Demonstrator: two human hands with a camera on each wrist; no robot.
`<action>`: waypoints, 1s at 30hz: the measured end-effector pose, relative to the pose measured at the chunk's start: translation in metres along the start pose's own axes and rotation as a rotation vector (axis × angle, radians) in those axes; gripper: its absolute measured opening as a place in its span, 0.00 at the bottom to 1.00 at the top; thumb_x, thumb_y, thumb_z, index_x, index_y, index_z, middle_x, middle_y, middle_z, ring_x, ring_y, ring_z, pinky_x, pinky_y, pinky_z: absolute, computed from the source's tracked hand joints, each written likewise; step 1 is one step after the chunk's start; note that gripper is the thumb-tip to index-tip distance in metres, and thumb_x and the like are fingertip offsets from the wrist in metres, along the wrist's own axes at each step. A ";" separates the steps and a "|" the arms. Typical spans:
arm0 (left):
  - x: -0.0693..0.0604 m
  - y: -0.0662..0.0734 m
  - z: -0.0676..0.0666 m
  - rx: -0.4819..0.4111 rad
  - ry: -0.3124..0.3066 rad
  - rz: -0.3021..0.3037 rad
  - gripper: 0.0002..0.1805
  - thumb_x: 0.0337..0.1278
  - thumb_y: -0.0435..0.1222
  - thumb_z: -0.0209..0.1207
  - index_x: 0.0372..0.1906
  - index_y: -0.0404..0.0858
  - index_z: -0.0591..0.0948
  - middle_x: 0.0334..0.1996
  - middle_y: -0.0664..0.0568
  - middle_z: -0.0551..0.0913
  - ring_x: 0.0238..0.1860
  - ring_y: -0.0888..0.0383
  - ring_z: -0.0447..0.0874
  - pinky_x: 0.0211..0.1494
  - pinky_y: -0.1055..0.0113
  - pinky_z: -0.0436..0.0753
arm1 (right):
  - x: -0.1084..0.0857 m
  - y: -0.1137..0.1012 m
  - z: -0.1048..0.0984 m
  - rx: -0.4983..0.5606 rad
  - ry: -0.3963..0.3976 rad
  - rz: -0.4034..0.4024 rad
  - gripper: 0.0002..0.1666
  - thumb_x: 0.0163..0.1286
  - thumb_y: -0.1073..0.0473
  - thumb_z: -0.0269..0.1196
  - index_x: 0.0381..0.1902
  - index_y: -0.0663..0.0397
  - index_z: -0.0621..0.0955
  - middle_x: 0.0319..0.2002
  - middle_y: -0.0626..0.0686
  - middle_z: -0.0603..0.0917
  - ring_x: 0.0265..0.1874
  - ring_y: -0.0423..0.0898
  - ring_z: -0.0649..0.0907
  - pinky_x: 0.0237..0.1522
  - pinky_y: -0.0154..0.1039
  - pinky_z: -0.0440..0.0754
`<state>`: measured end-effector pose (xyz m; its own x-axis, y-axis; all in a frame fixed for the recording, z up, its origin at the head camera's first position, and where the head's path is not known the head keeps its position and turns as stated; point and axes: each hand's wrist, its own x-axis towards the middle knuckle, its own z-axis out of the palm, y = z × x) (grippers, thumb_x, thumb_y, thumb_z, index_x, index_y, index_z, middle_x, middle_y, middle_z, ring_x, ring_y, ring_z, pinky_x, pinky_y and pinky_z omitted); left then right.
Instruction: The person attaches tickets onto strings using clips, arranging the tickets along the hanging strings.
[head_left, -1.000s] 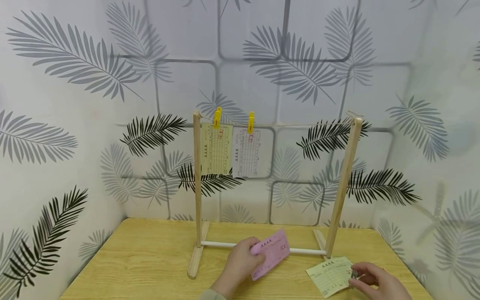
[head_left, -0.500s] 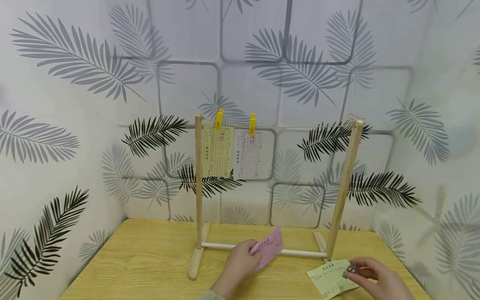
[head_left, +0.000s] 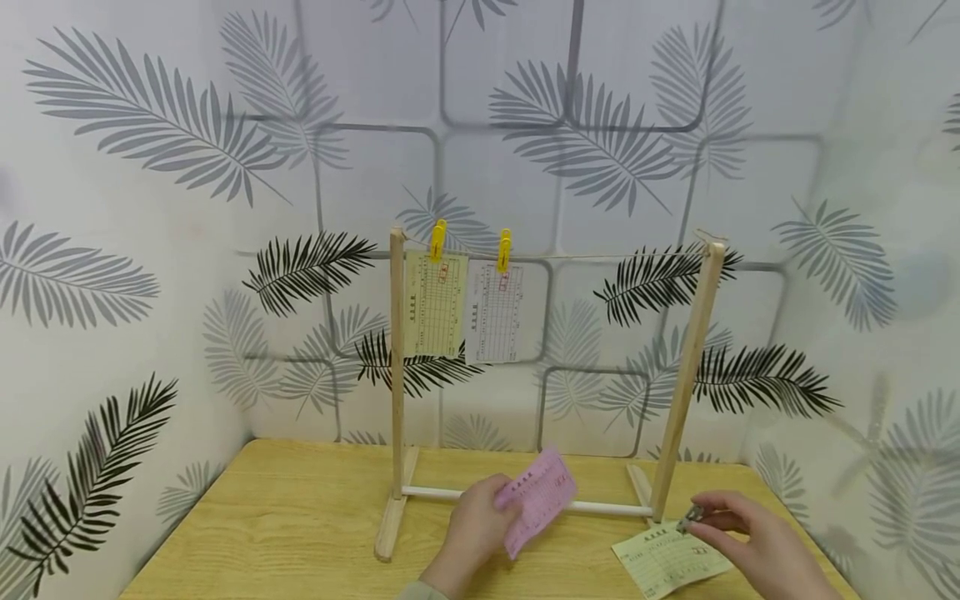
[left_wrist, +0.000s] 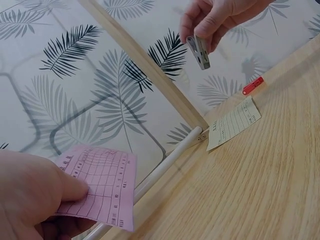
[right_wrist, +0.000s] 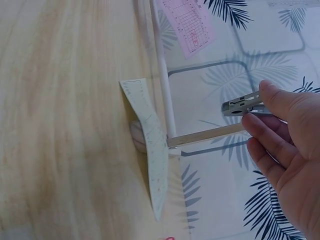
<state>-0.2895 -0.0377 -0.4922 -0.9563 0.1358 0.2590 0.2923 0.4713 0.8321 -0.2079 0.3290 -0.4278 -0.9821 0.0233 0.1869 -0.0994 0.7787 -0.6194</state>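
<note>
My left hand (head_left: 478,523) grips a pink printed form slip (head_left: 542,498) by its near left edge, thumb on top, above the table. At the right, my right hand (head_left: 761,537) pinches a grey clothespin (right_wrist: 242,105) between thumb and fingertips. The clothespin's jaws look closed, with nothing between them in the right wrist view. Below it, a pale yellow-green form slip (head_left: 663,562) lies on the table, its surface curved in the right wrist view. A yellow slip (head_left: 435,308) and a white slip (head_left: 495,317) hang from a string under yellow clothespins (head_left: 505,250).
The string (head_left: 600,253) runs between two wooden posts (head_left: 686,387) of a rack, joined low down by a white rod (head_left: 431,493). A red clothespin (left_wrist: 253,85) lies on the table (head_left: 300,517) beyond the yellow-green slip. Patterned walls stand behind and at both sides.
My right hand has lifted slightly and shifted the grey clothespin up and left, above the yellow-green slip. The pink slip has tilted in my left hand, which has barely moved.
</note>
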 end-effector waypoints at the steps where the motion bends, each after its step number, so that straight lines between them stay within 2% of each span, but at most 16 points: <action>1: 0.000 -0.001 0.001 -0.001 0.007 0.006 0.11 0.70 0.33 0.70 0.53 0.38 0.89 0.36 0.56 0.87 0.32 0.61 0.80 0.38 0.60 0.84 | 0.000 -0.002 -0.002 -0.006 0.005 -0.012 0.25 0.75 0.51 0.76 0.63 0.56 0.86 0.52 0.49 0.90 0.47 0.47 0.91 0.50 0.52 0.89; 4: 0.001 -0.002 0.002 -0.014 0.019 0.028 0.08 0.74 0.35 0.68 0.51 0.36 0.89 0.30 0.58 0.83 0.27 0.63 0.76 0.29 0.66 0.77 | 0.003 -0.007 -0.008 -0.018 0.013 -0.061 0.24 0.76 0.51 0.75 0.63 0.57 0.85 0.53 0.50 0.89 0.49 0.50 0.91 0.50 0.51 0.89; 6: 0.001 -0.002 0.002 -0.025 0.027 0.045 0.08 0.75 0.35 0.68 0.50 0.36 0.89 0.30 0.58 0.83 0.26 0.64 0.75 0.27 0.69 0.75 | 0.005 -0.012 -0.012 -0.024 0.019 -0.079 0.25 0.77 0.51 0.74 0.64 0.57 0.85 0.54 0.50 0.89 0.50 0.52 0.91 0.50 0.50 0.89; 9: 0.001 -0.001 0.002 -0.042 0.042 0.059 0.07 0.74 0.34 0.69 0.49 0.36 0.90 0.33 0.56 0.86 0.30 0.64 0.79 0.31 0.69 0.80 | 0.007 -0.019 -0.019 -0.046 0.049 -0.123 0.25 0.77 0.51 0.74 0.64 0.58 0.85 0.53 0.51 0.90 0.50 0.54 0.91 0.49 0.53 0.89; 12: 0.001 0.001 0.001 -0.075 0.063 0.055 0.05 0.72 0.33 0.70 0.47 0.37 0.89 0.37 0.55 0.88 0.35 0.63 0.82 0.39 0.67 0.85 | 0.008 -0.025 -0.024 -0.073 0.101 -0.184 0.23 0.75 0.52 0.76 0.62 0.56 0.86 0.52 0.50 0.91 0.48 0.52 0.92 0.48 0.51 0.90; 18: 0.004 0.009 -0.003 -0.189 0.081 0.010 0.03 0.72 0.33 0.70 0.44 0.38 0.88 0.34 0.55 0.86 0.33 0.60 0.83 0.35 0.67 0.85 | 0.016 -0.040 -0.035 -0.097 0.161 -0.309 0.20 0.74 0.54 0.77 0.59 0.53 0.88 0.49 0.46 0.91 0.45 0.41 0.91 0.45 0.40 0.87; 23: 0.006 0.021 -0.008 -0.259 0.080 -0.010 0.05 0.75 0.34 0.68 0.49 0.37 0.88 0.39 0.52 0.88 0.37 0.58 0.86 0.41 0.63 0.89 | 0.024 -0.054 -0.043 -0.101 0.224 -0.417 0.19 0.72 0.58 0.78 0.58 0.51 0.89 0.45 0.40 0.92 0.44 0.35 0.89 0.43 0.37 0.88; 26: 0.007 0.029 -0.010 -0.291 0.091 -0.010 0.07 0.77 0.34 0.66 0.51 0.36 0.88 0.40 0.51 0.89 0.38 0.57 0.87 0.42 0.61 0.89 | 0.028 -0.063 -0.048 -0.110 0.242 -0.463 0.19 0.71 0.60 0.78 0.58 0.51 0.89 0.43 0.38 0.91 0.44 0.35 0.89 0.42 0.37 0.87; 30: 0.007 0.040 -0.012 -0.350 0.096 -0.003 0.08 0.78 0.35 0.65 0.51 0.35 0.88 0.39 0.51 0.89 0.37 0.57 0.87 0.40 0.62 0.87 | 0.034 -0.075 -0.057 -0.106 0.254 -0.512 0.19 0.71 0.63 0.78 0.58 0.53 0.89 0.44 0.42 0.92 0.44 0.41 0.90 0.41 0.36 0.87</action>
<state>-0.2843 -0.0283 -0.4516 -0.9567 0.0445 0.2875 0.2909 0.1427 0.9460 -0.2246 0.3069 -0.3321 -0.7430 -0.2334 0.6273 -0.5220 0.7887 -0.3248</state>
